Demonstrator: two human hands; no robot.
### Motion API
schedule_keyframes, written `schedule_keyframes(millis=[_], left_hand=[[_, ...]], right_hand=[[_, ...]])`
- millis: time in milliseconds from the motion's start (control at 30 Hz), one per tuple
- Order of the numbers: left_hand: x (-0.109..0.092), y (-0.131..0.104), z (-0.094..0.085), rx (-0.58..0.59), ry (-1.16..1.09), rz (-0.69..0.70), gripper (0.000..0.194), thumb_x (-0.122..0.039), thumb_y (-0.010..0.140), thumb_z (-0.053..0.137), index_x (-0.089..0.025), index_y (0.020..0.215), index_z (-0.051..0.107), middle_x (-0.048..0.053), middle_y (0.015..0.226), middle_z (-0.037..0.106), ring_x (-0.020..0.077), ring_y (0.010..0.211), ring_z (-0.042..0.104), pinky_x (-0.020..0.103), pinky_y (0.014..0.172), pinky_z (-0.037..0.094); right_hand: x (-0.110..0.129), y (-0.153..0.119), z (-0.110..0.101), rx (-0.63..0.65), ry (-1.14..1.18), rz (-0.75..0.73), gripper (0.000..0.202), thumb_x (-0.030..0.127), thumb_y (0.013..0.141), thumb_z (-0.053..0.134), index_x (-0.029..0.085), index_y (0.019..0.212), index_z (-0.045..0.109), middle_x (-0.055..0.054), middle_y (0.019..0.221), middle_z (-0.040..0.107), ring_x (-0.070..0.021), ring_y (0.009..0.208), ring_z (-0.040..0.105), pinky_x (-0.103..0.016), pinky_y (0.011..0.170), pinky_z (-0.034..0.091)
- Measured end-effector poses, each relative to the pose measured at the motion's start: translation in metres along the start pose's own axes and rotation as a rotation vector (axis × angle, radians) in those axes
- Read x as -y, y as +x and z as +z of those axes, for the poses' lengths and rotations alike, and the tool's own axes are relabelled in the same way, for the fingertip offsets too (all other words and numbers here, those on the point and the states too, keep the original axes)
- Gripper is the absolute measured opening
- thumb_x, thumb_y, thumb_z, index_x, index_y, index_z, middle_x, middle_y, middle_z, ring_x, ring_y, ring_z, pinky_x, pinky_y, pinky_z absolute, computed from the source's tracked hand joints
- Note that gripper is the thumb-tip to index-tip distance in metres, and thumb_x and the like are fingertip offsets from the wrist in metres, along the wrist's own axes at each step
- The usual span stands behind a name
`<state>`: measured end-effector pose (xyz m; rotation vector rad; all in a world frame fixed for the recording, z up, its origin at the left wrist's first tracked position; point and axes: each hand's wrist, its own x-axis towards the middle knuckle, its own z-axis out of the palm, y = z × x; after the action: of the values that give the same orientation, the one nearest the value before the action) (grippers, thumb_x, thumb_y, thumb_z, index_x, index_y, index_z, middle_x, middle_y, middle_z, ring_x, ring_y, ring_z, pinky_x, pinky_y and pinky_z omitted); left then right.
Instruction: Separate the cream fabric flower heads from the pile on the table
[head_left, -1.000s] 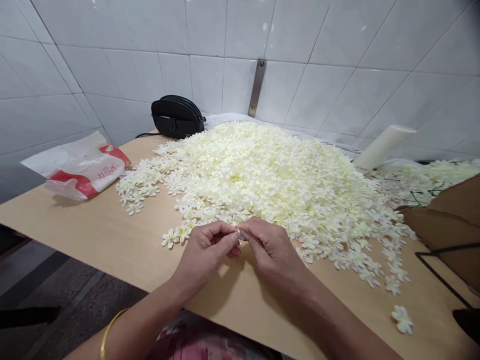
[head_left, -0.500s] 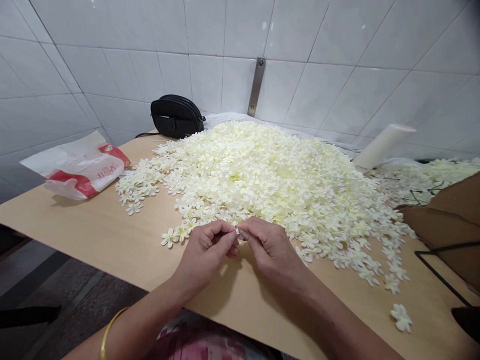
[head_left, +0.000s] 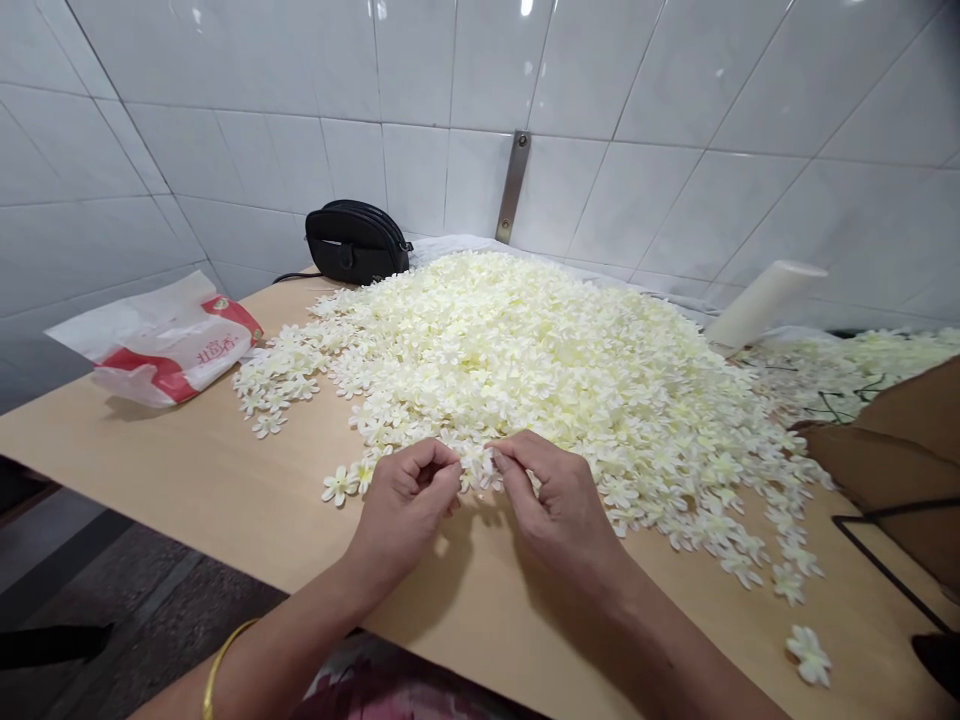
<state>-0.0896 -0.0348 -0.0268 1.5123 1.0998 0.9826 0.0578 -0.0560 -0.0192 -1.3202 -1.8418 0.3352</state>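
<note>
A large heap of pale yellow-white artificial flowers covers the middle of the tan table. At the heap's near edge my left hand is closed, thumb against forefinger; anything between the tips is too small to make out. Just to its right, my right hand pinches the edge of a small white flower, which sits between the two hands. The fingertips of both hands are a short gap apart.
A white and red plastic bag lies at the left, with a black pouch at the back. A white roll leans at the back right, near brown cardboard and a black metal frame. One loose flower lies front right.
My hands have moved apart, having been together at the fingertips. A white flower now shows between them. The view has tilted slightly.
</note>
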Motion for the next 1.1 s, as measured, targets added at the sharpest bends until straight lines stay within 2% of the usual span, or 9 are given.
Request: schedule_keyframes(millis=[300,400,500,600,700,800,900,1000,1100], left_hand=[[-0.002,0.003,-0.008,-0.065,-0.077,-0.06,0.015,-0.025,0.071,0.053,-0.016,0.059,0.052,-0.003,0.051,0.05,0.01,0.05,0.047,0.02,0.05,0.039],[-0.004,0.003,-0.006,-0.056,-0.111,-0.06,0.016,-0.027,0.072,0.053,-0.016,0.06,0.052,-0.003,0.05,0.05,0.01,0.049,0.047,0.02,0.05,0.039],[-0.007,0.002,-0.002,-0.039,-0.126,-0.059,0.017,-0.026,0.073,0.053,-0.016,0.06,0.053,-0.003,0.05,0.05,0.0098,0.049,0.046,0.02,0.051,0.039],[-0.008,0.002,0.0,-0.029,-0.16,-0.049,0.016,-0.025,0.074,0.054,-0.015,0.061,0.054,-0.002,0.052,0.052,0.0095,0.051,0.048,0.02,0.053,0.04],[-0.007,0.002,0.001,-0.01,-0.282,-0.067,0.015,-0.024,0.074,0.056,-0.014,0.062,0.055,-0.001,0.058,0.057,0.01,0.057,0.052,0.02,0.059,0.042],[-0.005,0.003,0.001,0.033,-0.56,-0.122,0.012,-0.024,0.072,0.06,-0.014,0.066,0.056,0.0,0.063,0.06,0.0113,0.063,0.055,0.022,0.064,0.046],[-0.006,0.005,0.001,0.037,-0.786,-0.169,0.011,-0.02,0.068,0.064,-0.014,0.065,0.056,0.0,0.062,0.059,0.0101,0.062,0.056,0.021,0.062,0.047],[-0.006,0.006,0.002,0.043,-0.898,-0.195,0.014,-0.02,0.067,0.066,-0.013,0.064,0.054,0.0,0.063,0.059,0.0096,0.06,0.055,0.021,0.061,0.048],[-0.004,0.007,0.002,0.052,-0.881,-0.204,0.016,-0.021,0.068,0.067,-0.014,0.066,0.054,0.0,0.063,0.06,0.0088,0.059,0.055,0.02,0.06,0.047]], right_hand=[[-0.006,0.006,-0.013,-0.188,-0.028,0.086,0.018,0.017,0.084,0.043,0.017,0.074,0.059,-0.001,0.065,0.055,-0.0132,0.06,0.051,-0.025,0.056,0.039],[-0.007,0.004,-0.009,-0.246,-0.081,-0.01,0.018,0.013,0.084,0.042,0.017,0.082,0.06,-0.004,0.074,0.058,-0.0154,0.07,0.054,-0.027,0.064,0.042],[-0.008,0.001,-0.001,-0.294,-0.212,-0.188,0.023,0.007,0.082,0.041,0.015,0.097,0.058,-0.008,0.084,0.058,-0.0181,0.081,0.053,-0.031,0.072,0.044],[-0.008,-0.003,0.004,-0.297,-0.297,-0.348,0.031,0.003,0.079,0.043,0.012,0.107,0.054,-0.01,0.084,0.058,-0.0195,0.081,0.052,-0.033,0.069,0.045],[-0.004,-0.004,0.006,-0.27,-0.32,-0.445,0.033,0.0,0.077,0.045,0.009,0.108,0.052,-0.012,0.084,0.058,-0.0202,0.079,0.051,-0.035,0.067,0.044],[0.002,-0.003,0.006,-0.237,-0.372,-0.522,0.033,-0.001,0.076,0.045,0.008,0.106,0.052,-0.014,0.085,0.059,-0.0209,0.08,0.051,-0.038,0.068,0.043],[0.005,-0.002,0.005,-0.23,-0.415,-0.57,0.033,-0.003,0.074,0.045,0.007,0.105,0.053,-0.015,0.085,0.06,-0.0219,0.082,0.051,-0.039,0.07,0.043],[0.006,-0.002,0.006,-0.236,-0.436,-0.601,0.033,-0.004,0.073,0.046,0.005,0.103,0.053,-0.016,0.086,0.06,-0.0228,0.084,0.051,-0.041,0.073,0.043],[0.006,-0.003,0.009,-0.222,-0.408,-0.597,0.033,-0.004,0.072,0.046,0.006,0.103,0.054,-0.015,0.087,0.06,-0.0228,0.085,0.051,-0.042,0.075,0.043]])
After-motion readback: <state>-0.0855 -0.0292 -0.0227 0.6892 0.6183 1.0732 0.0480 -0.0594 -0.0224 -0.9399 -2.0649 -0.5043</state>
